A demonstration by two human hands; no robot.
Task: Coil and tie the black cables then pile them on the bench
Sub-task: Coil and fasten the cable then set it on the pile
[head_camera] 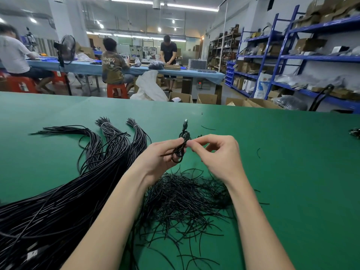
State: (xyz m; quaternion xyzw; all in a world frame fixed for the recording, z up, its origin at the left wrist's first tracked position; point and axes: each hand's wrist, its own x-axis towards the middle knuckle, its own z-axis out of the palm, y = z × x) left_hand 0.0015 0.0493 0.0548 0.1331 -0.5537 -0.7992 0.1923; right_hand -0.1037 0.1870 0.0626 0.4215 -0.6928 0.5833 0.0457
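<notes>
A small coiled black cable (182, 147) is held above the green bench (292, 172), its plug end sticking up. My left hand (159, 158) grips the coil from the left. My right hand (218, 154) pinches it from the right with thumb and fingertips, apparently on a thin tie. A thick bundle of long black cables (64, 201) lies to the left, fanning into banded ends at the back. Under my wrists sits a loose heap of short black ties (183, 199).
A few coiled cables (355, 132) peek in at the bench's right edge. Stray ties (258, 152) lie scattered on the bench. Beyond the far edge are cardboard boxes (207, 98), blue shelving (321, 57) and people at a blue table (81, 67).
</notes>
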